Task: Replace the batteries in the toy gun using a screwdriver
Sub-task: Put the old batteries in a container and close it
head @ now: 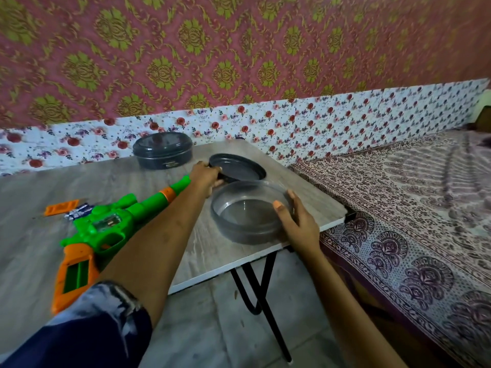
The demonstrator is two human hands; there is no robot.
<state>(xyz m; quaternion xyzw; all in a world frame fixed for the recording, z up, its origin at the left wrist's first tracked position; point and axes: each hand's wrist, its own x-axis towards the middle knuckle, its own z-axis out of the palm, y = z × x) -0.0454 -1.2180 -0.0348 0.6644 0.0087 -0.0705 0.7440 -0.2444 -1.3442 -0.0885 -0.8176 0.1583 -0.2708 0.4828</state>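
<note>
My left hand (206, 176) grips the near rim of the dark lid (239, 168), hollow side up, just behind the clear bowl (247, 216). My right hand (299, 224) holds the bowl's right wall, thumb over the rim, fingers outside. The bowl shows only its bare bottom. The round dark box (162, 154) at the far edge of the table (32, 248) is lidded; can't tell its contents. The toy gun (106, 227) lies flat left of my left forearm, muzzle toward the lid. The batteries (78, 211) and orange cover plate (61, 207) sit on the table just beyond it.
</note>
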